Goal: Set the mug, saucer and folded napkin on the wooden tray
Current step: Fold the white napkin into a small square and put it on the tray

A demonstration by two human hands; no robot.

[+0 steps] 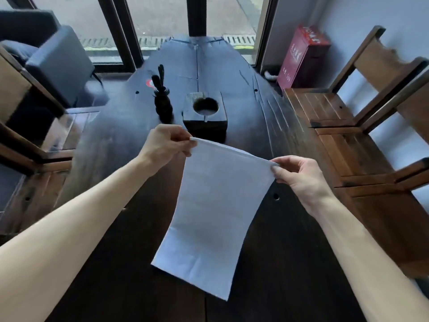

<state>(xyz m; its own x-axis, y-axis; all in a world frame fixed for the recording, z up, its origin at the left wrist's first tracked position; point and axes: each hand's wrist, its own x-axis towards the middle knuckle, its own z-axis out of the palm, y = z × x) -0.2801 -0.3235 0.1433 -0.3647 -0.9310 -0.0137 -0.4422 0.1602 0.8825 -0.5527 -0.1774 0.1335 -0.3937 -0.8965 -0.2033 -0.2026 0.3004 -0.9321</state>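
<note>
- Napkin: pale, unfolded, hanging above dark surface; top corners pinched by left hand and right hand.
- Mug, saucer, wooden tray: not in view.
- Risk: skewed fold likely if corners misaligned; loose pinch could drop cloth.
- Red box: white characters, unreadable.

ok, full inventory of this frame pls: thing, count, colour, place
napkin: 1, white, held up over the near table, pinched at both top corners
table: 1, dark wood, centre
wooden block with round hollow: 1, dark, mid table
tool holder: 1, black, left of the block
red box: 1, far right by the wall
wooden chairs: 2 on the right
cushioned seat: 1, dark grey, left
mug, saucer, tray: none in view
left hand: fingers on the napkin's left corner
right hand: fingers on its right corner
</note>
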